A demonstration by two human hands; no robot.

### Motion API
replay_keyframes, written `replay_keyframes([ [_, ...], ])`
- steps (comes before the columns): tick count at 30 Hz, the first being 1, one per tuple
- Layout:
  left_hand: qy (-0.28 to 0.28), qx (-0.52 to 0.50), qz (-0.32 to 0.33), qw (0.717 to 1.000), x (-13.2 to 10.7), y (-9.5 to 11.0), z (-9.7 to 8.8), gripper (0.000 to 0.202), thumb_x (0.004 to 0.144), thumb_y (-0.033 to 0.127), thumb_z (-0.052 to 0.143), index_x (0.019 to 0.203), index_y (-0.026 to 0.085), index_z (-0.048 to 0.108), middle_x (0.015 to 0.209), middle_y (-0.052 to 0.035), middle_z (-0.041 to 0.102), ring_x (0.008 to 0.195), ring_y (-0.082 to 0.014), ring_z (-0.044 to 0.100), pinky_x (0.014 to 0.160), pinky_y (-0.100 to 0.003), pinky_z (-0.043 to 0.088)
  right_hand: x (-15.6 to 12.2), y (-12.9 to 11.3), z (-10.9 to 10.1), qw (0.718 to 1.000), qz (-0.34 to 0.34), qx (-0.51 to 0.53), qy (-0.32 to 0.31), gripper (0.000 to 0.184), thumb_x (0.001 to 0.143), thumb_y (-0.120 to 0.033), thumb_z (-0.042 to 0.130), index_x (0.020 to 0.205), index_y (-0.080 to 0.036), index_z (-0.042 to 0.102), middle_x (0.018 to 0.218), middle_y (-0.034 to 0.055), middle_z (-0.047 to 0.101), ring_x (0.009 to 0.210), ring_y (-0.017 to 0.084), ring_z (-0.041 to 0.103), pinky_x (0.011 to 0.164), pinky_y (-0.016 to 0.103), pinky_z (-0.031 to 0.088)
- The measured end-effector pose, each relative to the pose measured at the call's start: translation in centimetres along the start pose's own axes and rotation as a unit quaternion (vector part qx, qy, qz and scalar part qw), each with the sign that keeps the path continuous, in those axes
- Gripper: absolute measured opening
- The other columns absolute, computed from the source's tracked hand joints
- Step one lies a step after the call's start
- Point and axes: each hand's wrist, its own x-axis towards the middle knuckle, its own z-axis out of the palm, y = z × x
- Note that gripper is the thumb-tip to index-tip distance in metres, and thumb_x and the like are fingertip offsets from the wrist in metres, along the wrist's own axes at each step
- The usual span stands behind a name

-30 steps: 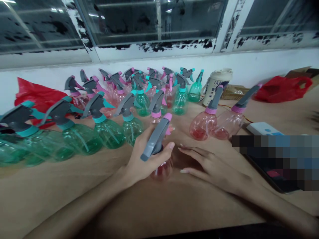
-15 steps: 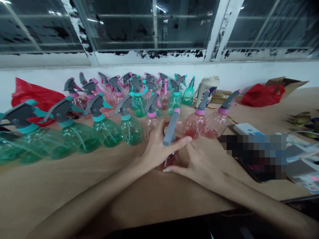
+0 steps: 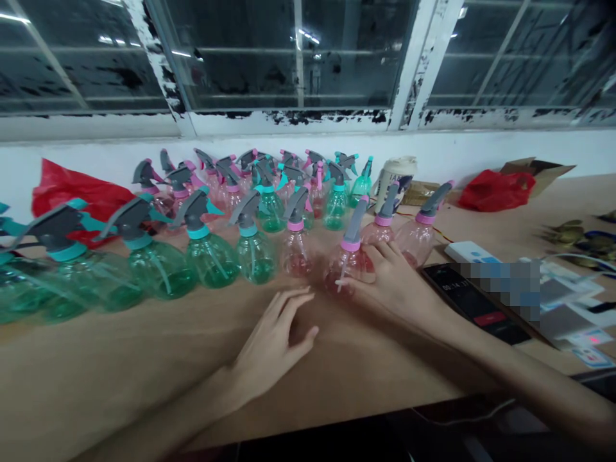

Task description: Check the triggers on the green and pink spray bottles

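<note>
Reference bottle: pink trigger spray bottle [image 3: 347, 264], grey head, pink collar, near upright, right of mid-table; clock taken from here.
Right hand [image 3: 391, 282]: at 3 o'clock, partly curled round that bottle, thumb across its front, fingers at its far flank.
Left hand [image 3: 269, 340]: at 8 o'clock, fingers loosely spread, nothing held, well apart from the bottle.
Pink bottle, nearest [image 3: 297, 247]: at 10 o'clock, upright, narrow gap between.
Pink bottle pair [image 3: 418, 236]: at 1 and 2 o'clock, close behind the right hand; contact with it cannot be told.
Green spray bottles, front row [image 3: 212, 258]: at 9 o'clock, running to the left border.
Mixed spray bottles, rear [image 3: 232, 196]: at 10 to 12 o'clock, packed close, near the wall.
Printed cup [image 3: 398, 176]: at 1 o'clock.
Phone [image 3: 481, 307]: at 3 to 4 o'clock, timer showing, beside the right forearm.
Tabletop [image 3: 158, 350]: broad bare strip, 7 to 9 o'clock, between green row and left forearm.
Front edge [image 3: 332, 424]: at 6 o'clock, slanting up rightward beneath the right forearm.
</note>
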Motion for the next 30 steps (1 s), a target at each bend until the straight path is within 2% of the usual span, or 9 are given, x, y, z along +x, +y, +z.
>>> replay_keyframes([
  [3, -0.040, 0.089, 0.018, 0.995, -1.5, -1.0, 0.1, 0.044, 0.087, 0.029, 0.051, 0.128, 0.024, 0.038, 0.138, -0.0072, 0.041, 0.128, -0.0245, 0.037, 0.105, -0.047, 0.035, 1.5, 0.1, 1.1, 0.999, 0.016, -0.033, 0.007, 0.062, 0.073, -0.063, 0.056, 0.109, -0.012, 0.055, 0.102, 0.0157, 0.060, 0.101, 0.034, 0.053, 0.086, 0.048, 0.041],
  [7, -0.079, 0.165, 0.042, 0.982, -2.1, -1.8, 0.6, 0.052, 0.088, 0.041, 0.047, 0.135, 0.020, 0.034, 0.146, -0.0094, 0.034, 0.133, -0.0278, 0.030, 0.106, -0.051, 0.032, 3.1, 0.0, 2.0, 0.997, 0.039, -0.055, 0.019, 0.057, 0.073, -0.056, 0.061, 0.107, -0.011, 0.055, 0.096, 0.0168, 0.062, 0.096, 0.035, 0.055, 0.079, 0.046, 0.042],
  [13, -0.101, 0.185, 0.068, 0.975, -1.7, -1.6, 0.8, 0.053, 0.090, 0.044, 0.042, 0.136, 0.019, 0.036, 0.148, -0.0103, 0.029, 0.135, -0.0280, 0.026, 0.107, -0.051, 0.030, 4.8, -0.1, 2.5, 0.995, 0.063, -0.072, 0.029, 0.052, 0.077, -0.052, 0.059, 0.106, -0.009, 0.055, 0.089, 0.0181, 0.065, 0.092, 0.035, 0.057, 0.075, 0.046, 0.042],
  [16, -0.116, 0.181, 0.070, 0.974, -1.0, -1.3, 0.9, 0.053, 0.090, 0.044, 0.042, 0.135, 0.016, 0.038, 0.148, -0.0125, 0.028, 0.136, -0.0285, 0.024, 0.108, -0.051, 0.029, 5.1, -0.1, 2.6, 0.995, 0.061, -0.073, 0.033, 0.052, 0.079, -0.052, 0.056, 0.107, -0.008, 0.056, 0.092, 0.0193, 0.065, 0.094, 0.036, 0.056, 0.077, 0.047, 0.042],
  [20, -0.114, 0.179, 0.066, 0.975, 0.0, -1.3, 1.2, 0.052, 0.090, 0.043, 0.042, 0.134, 0.016, 0.038, 0.147, -0.0132, 0.031, 0.135, -0.0280, 0.026, 0.107, -0.052, 0.030, 4.0, 0.0, 1.5, 0.996, 0.045, -0.051, 0.051, 0.057, 0.080, -0.053, 0.053, 0.118, -0.010, 0.052, 0.102, 0.0184, 0.064, 0.101, 0.035, 0.054, 0.080, 0.047, 0.043],
  [23, -0.112, 0.180, 0.062, 0.975, 0.5, -1.3, 1.4, 0.049, 0.091, 0.041, 0.042, 0.133, 0.017, 0.040, 0.146, -0.0121, 0.032, 0.135, -0.0277, 0.027, 0.107, -0.052, 0.031, 2.3, 1.1, -0.4, 0.995, 0.041, 0.014, 0.084, 0.042, 0.084, -0.049, 0.049, 0.107, -0.015, 0.059, 0.103, 0.0132, 0.065, 0.097, 0.029, 0.058, 0.079, 0.041, 0.046],
  [26, -0.115, 0.169, 0.058, 0.977, 1.0, -1.2, 1.5, 0.045, 0.091, 0.039, 0.043, 0.131, 0.017, 0.043, 0.144, -0.0114, 0.036, 0.134, -0.0277, 0.030, 0.106, -0.051, 0.032, 0.9, 3.1, -1.8, 0.989, 0.114, 0.015, 0.098, 0.033, 0.085, -0.047, 0.049, 0.097, -0.020, 0.063, 0.093, 0.0096, 0.067, 0.080, 0.025, 0.063, 0.066, 0.037, 0.047],
  [28, -0.109, 0.154, 0.059, 0.980, 1.4, -1.1, 1.6, 0.042, 0.091, 0.036, 0.044, 0.129, 0.019, 0.044, 0.143, -0.0103, 0.039, 0.133, -0.0267, 0.032, 0.106, -0.051, 0.033, 0.6, 4.6, -2.1, 0.981, 0.161, 0.008, 0.107, 0.036, 0.082, -0.049, 0.052, 0.099, -0.019, 0.062, 0.090, 0.0095, 0.067, 0.070, 0.024, 0.063, 0.061, 0.036, 0.047],
  [30, -0.098, 0.135, 0.062, 0.984, 1.7, -0.9, 1.8, 0.038, 0.091, 0.034, 0.045, 0.126, 0.021, 0.045, 0.140, -0.0087, 0.042, 0.131, -0.0251, 0.035, 0.106, -0.049, 0.034, 0.7, 5.8, -1.8, 0.978, 0.177, 0.008, 0.108, 0.045, 0.079, -0.052, 0.056, 0.107, -0.017, 0.057, 0.097, 0.0116, 0.067, 0.070, 0.025, 0.063, 0.061, 0.038, 0.047],
])
